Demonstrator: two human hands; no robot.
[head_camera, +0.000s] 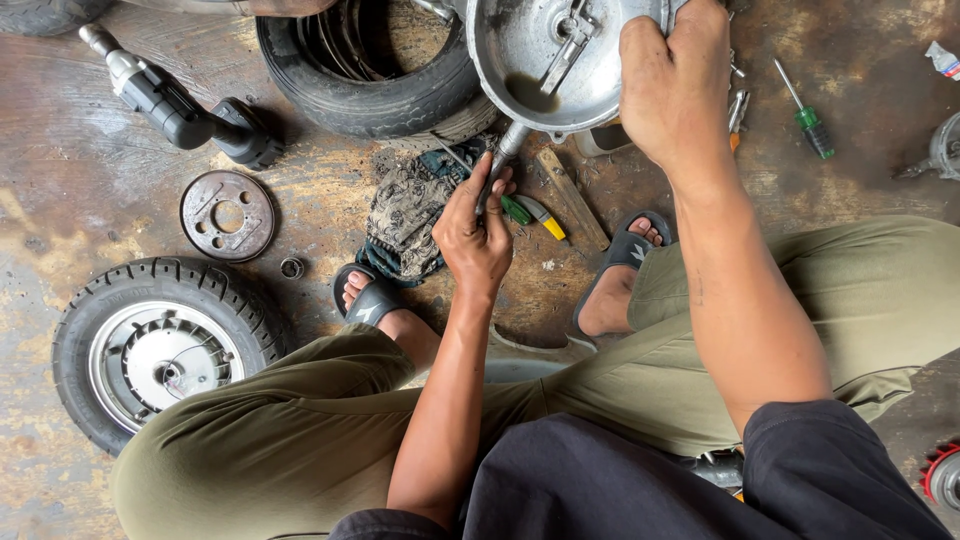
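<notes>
Left hand at 6 o'clock, fingers clenched on a metal shaft; right hand at 1 o'clock grips the drum hub rim. Working the shaft; steadiness needed next.

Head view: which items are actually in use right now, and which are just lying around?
In use:
- round metal hub plate, gripped at its rim by the right hand
- metal rod tool, held by the left hand against the plate's edge

Lying about:
- impact wrench
- small wheel
- bare tyre
- brake disc
- green screwdriver
- patterned rag
- wood block
</notes>
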